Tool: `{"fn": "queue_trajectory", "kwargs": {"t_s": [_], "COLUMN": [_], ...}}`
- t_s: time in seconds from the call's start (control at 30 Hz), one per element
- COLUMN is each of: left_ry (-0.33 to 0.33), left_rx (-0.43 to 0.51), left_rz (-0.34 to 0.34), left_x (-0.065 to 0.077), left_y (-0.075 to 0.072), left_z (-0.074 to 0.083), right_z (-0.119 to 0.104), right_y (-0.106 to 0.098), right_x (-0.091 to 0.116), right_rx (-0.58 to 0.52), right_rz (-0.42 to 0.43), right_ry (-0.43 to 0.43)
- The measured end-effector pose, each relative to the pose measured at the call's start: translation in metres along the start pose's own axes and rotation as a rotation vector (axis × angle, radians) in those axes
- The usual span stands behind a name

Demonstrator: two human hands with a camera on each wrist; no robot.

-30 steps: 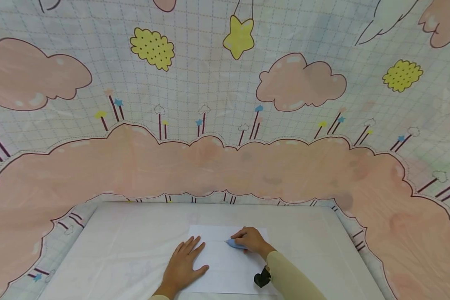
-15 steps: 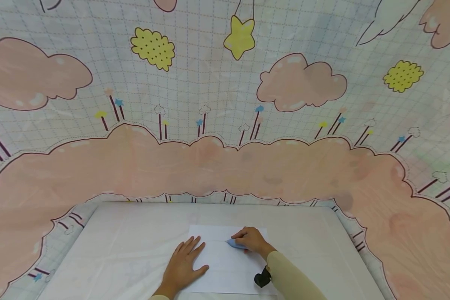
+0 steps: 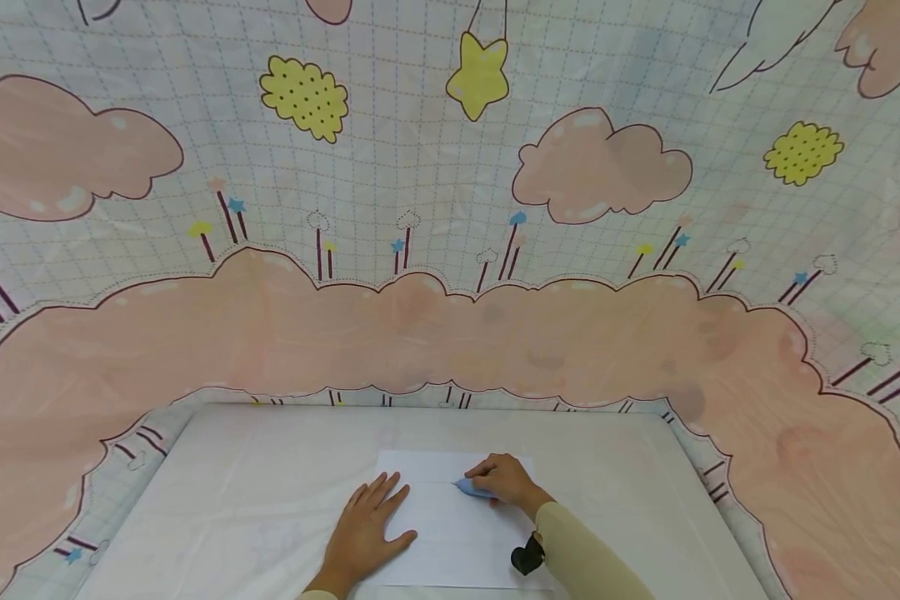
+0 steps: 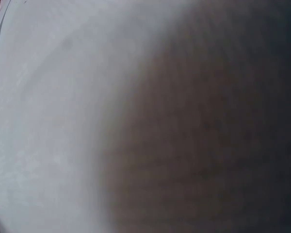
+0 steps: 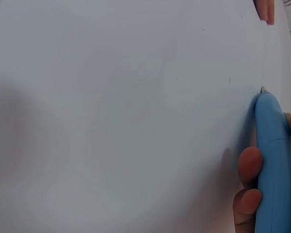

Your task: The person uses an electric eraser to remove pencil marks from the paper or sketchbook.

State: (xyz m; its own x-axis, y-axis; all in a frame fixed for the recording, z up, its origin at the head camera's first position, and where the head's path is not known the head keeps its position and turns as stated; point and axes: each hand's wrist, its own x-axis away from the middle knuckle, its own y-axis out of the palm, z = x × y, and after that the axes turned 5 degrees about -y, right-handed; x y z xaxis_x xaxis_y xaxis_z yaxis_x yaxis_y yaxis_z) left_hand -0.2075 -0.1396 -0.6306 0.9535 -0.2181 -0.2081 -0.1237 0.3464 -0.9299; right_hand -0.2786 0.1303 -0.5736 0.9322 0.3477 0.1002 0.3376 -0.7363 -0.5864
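My right hand (image 3: pixel 507 481) grips a thick blue handheld tool (image 3: pixel 476 489), its pointed end toward the left. In the right wrist view, the blue tool (image 5: pixel 272 155) has a smooth rounded body, a seam and a small pale tip at the white sheet of paper (image 5: pixel 136 97); its exact kind is unclear. Fingers press against both sides of it. Spread flat, my left hand (image 3: pixel 367 529) rests on the left edge of the paper (image 3: pixel 450 554). A faint line runs across the sheet's upper part. A dark brownish blur fills much of the left wrist view.
A white cloth-like cover (image 3: pixel 255 467) spreads over the table under the paper. Behind it hangs a patterned curtain (image 3: pixel 435 333) with clouds and stars. Near the right wrist is a black heart-shaped piece (image 3: pixel 527 556), beside the pale yellow sleeve (image 3: pixel 581 542).
My right hand and the blue tool have shifted very slightly to the right over the paper. My left hand stays in place.
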Motion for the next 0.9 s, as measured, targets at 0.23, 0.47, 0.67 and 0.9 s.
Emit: {"fn": "queue_trajectory", "kwargs": {"t_s": [0.23, 0.47, 0.67, 0.9], "left_ry": [-0.006, -0.011, -0.016, 0.001], "left_rx": [-0.011, -0.006, -0.003, 0.004], "left_rz": [-0.015, -0.027, -0.041, -0.002], "left_x": [-0.0004, -0.0008, -0.0016, -0.0007], "left_y": [-0.0006, -0.0008, -0.0008, -0.0017], "left_z": [0.0003, 0.0006, 0.0008, 0.0013], "right_z": [0.0014, 0.0005, 0.0005, 0.0051], "right_y": [0.0008, 0.0045, 0.0080, 0.0045], "right_x": [-0.0025, -0.0050, -0.0075, -0.0075], "right_rx": [-0.007, -0.012, -0.020, 0.005], "right_rz": [-0.004, -0.005, -0.009, -0.009], "right_ry": [0.002, -0.001, -0.009, -0.003]}}
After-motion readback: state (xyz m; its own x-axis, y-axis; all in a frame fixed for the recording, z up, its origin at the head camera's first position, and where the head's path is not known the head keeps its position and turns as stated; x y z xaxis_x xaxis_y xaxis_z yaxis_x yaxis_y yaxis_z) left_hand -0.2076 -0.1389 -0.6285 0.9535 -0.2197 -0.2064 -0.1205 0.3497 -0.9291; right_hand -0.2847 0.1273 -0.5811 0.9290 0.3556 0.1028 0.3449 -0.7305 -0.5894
